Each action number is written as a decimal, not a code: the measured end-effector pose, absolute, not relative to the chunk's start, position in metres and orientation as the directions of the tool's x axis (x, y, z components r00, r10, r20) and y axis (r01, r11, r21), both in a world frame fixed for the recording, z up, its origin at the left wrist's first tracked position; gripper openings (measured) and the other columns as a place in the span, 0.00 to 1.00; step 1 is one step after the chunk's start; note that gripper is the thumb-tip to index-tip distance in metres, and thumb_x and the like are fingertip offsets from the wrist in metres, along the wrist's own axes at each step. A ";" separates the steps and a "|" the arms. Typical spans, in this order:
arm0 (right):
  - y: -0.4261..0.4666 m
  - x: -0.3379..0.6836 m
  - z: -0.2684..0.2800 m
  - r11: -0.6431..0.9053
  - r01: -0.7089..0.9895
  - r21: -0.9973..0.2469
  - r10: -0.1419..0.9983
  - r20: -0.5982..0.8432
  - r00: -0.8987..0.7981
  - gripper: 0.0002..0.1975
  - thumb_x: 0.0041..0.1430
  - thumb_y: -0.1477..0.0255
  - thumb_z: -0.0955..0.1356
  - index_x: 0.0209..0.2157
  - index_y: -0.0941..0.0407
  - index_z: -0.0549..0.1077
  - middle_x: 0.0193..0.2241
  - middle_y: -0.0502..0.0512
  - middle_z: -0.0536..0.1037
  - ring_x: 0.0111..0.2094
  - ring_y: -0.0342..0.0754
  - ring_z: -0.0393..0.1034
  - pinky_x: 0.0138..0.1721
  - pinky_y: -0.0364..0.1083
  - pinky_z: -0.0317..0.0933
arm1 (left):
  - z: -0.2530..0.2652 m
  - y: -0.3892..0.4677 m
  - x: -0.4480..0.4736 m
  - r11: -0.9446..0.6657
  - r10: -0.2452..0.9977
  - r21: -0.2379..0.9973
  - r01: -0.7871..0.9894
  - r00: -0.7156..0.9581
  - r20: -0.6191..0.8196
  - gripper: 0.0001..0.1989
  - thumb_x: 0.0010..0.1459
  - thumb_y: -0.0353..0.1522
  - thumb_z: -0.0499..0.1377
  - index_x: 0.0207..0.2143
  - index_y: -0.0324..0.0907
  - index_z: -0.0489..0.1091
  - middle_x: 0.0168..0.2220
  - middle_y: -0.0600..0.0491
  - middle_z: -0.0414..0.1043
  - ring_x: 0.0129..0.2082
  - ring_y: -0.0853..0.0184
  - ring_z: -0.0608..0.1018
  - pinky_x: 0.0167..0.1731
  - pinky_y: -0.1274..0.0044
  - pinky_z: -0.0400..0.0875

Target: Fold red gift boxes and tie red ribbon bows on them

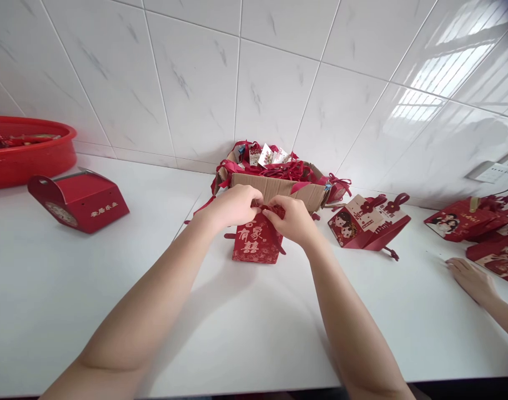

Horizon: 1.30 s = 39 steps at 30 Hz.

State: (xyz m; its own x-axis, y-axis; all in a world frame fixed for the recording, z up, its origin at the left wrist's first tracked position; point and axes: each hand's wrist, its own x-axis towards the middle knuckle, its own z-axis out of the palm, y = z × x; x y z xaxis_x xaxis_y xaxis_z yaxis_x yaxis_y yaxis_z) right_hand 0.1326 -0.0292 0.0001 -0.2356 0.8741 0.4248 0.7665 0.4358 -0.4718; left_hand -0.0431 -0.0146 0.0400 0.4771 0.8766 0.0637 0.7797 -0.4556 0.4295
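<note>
A red gift box (pixel 256 247) with pale printed characters stands upright on the white table in front of me. Both hands meet at its top. My left hand (pixel 239 204) is closed, pinching the dark red strap at the top edge. From the other side my right hand (pixel 293 219) pinches the same part, its fingertips almost touching the left ones. The fingers partly hide the top of the box and the strap there. Loose strap ends stick out on both sides of the box. Just behind is a cardboard carton (pixel 274 183) filled with red ribbons and tags.
At the left are a red plastic basket (pixel 33 161) and a red handled box (pixel 87 203). Cream-and-red boxes (pixel 366 222) stand to the right. Farther right are more red boxes (pixel 457 219) and another person's hand (pixel 472 278) on the table. A tiled wall closes off the back.
</note>
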 end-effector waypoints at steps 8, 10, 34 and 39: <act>-0.024 0.133 -0.005 0.414 0.737 -0.535 0.881 0.440 -0.175 0.05 0.55 0.69 0.66 0.27 0.55 0.71 0.27 0.51 0.76 0.28 0.45 0.66 0.30 0.43 0.56 | 0.032 -0.016 -0.025 -0.464 0.886 0.252 0.849 0.445 0.130 0.15 0.49 0.45 0.58 0.31 0.43 0.62 0.35 0.49 0.73 0.31 0.60 0.75 0.23 0.74 0.58; -0.024 0.133 -0.004 0.421 0.723 -0.547 0.878 0.446 -0.174 0.06 0.54 0.69 0.66 0.27 0.55 0.71 0.26 0.50 0.76 0.27 0.44 0.66 0.29 0.43 0.56 | 0.030 -0.015 -0.023 -0.456 0.890 0.237 0.858 0.433 0.145 0.13 0.51 0.42 0.58 0.30 0.43 0.62 0.34 0.49 0.73 0.32 0.60 0.75 0.23 0.74 0.58; -0.023 0.137 -0.004 0.456 0.662 -0.594 0.873 0.445 -0.202 0.08 0.53 0.66 0.67 0.27 0.56 0.70 0.25 0.50 0.74 0.27 0.44 0.65 0.29 0.43 0.57 | 0.045 -0.010 -0.055 -0.366 0.898 0.444 0.818 0.436 -0.061 0.10 0.48 0.37 0.61 0.35 0.46 0.70 0.30 0.53 0.75 0.23 0.67 0.74 0.21 0.76 0.61; -0.022 0.137 -0.005 0.516 0.643 -0.566 0.845 0.460 -0.273 0.07 0.55 0.67 0.65 0.27 0.56 0.68 0.24 0.50 0.72 0.26 0.43 0.63 0.29 0.42 0.56 | 0.056 -0.010 -0.071 -0.314 0.929 0.396 0.863 0.365 -0.058 0.09 0.49 0.41 0.60 0.28 0.46 0.71 0.26 0.54 0.74 0.21 0.68 0.71 0.19 0.77 0.60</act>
